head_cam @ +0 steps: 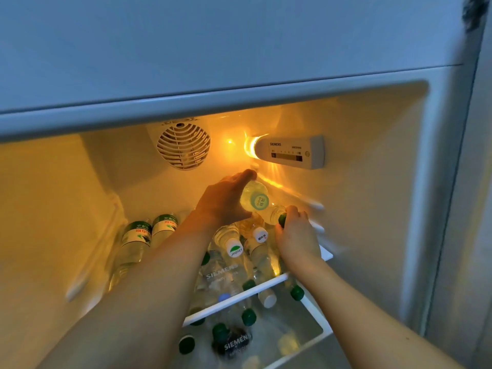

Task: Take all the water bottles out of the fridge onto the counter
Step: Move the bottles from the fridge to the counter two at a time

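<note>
Inside the fridge (372, 209), the left hand (226, 201) curls round a pale-capped bottle (254, 197) atop the pile of bottles (234, 251); the right hand (295, 233) seemingly pinches a green-capped bottle (277, 215). Pulling either could send neighbours rolling off the glass shelf (239, 296).

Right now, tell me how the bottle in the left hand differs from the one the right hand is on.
The left hand lifts the pale-capped bottle above the pile; the green-capped bottle under the right hand lies lower, on the stack. The left hand wraps the body; the right hand grips the cap end. Both are clear plastic.
</note>
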`<act>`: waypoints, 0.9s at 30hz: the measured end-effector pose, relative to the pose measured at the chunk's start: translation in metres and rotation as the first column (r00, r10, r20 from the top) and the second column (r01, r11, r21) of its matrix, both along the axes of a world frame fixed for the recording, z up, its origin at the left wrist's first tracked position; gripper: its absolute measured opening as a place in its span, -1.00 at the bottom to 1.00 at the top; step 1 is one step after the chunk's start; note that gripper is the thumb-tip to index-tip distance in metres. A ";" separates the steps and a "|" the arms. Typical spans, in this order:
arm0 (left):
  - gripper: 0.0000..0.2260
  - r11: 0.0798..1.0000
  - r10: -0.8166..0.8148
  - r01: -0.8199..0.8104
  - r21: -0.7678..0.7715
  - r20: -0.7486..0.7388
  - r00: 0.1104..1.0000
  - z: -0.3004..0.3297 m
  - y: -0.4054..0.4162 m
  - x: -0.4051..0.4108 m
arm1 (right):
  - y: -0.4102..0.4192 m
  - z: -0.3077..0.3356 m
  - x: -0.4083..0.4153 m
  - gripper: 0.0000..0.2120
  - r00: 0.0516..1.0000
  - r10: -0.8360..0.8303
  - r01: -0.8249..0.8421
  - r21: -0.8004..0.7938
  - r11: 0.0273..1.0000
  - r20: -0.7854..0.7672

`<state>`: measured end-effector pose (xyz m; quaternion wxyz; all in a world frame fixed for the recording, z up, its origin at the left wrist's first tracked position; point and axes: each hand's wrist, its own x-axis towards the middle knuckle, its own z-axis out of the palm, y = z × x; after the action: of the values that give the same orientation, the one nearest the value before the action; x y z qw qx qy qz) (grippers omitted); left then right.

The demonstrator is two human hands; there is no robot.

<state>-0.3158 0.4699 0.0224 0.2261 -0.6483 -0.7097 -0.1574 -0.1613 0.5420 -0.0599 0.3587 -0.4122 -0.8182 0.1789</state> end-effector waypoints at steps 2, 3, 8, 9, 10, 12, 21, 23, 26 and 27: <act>-0.35 0.992 -0.009 -0.010 0.125 0.151 0.988 -0.001 -0.009 0.003 | -0.005 0.005 0.005 -0.74 0.990 0.035 -0.030 0.038 0.999 -0.135; -0.37 0.983 -0.035 -0.008 0.185 0.232 0.972 -0.001 -0.013 0.005 | -0.009 0.009 0.008 -0.73 0.983 0.052 -0.040 0.072 0.997 -0.175; -0.40 0.914 -0.209 -0.041 0.404 0.553 0.806 0.004 -0.028 0.011 | -0.021 0.026 0.017 -0.70 0.940 0.073 -0.022 0.154 0.988 -0.334; -0.37 0.892 -0.243 -0.068 0.447 0.600 0.762 0.005 -0.031 0.012 | -0.022 0.028 0.018 -0.68 0.924 0.063 -0.005 0.154 0.988 -0.376; -0.31 0.869 -0.278 -0.098 0.486 0.641 0.715 0.005 -0.033 0.012 | -0.024 0.030 0.018 -0.66 0.904 0.043 0.026 0.155 0.988 -0.426; -0.24 0.820 -0.331 -0.167 0.547 0.693 0.641 0.005 -0.036 0.014 | -0.028 0.032 0.018 -0.58 0.834 0.007 0.097 0.160 0.982 -0.552; -0.38 0.642 -0.587 -0.487 0.592 0.788 0.185 -0.003 -0.049 0.026 | -0.043 0.069 0.004 -0.60 0.472 0.010 -0.063 -0.022 0.998 -0.881; -0.36 0.599 -0.651 -0.588 0.544 0.758 0.038 0.000 -0.055 0.033 | -0.045 0.073 0.002 -0.61 0.497 0.028 -0.094 -0.021 0.995 -0.868; -0.27 0.588 -0.673 -0.672 0.450 0.733 -0.099 -0.001 -0.065 0.037 | -0.050 0.079 0.011 -0.62 0.510 0.014 -0.099 -0.042 0.994 -0.860; -0.28 0.574 -0.668 -0.690 0.440 0.739 -0.084 -0.002 -0.069 0.038 | -0.052 0.081 0.015 -0.62 0.503 0.005 -0.092 -0.048 0.995 -0.864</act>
<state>-0.2773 0.4005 0.0202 -0.1096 -0.0928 -0.4523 -0.8802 -0.1462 0.4898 0.0209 0.6948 -0.2607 -0.5335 0.4058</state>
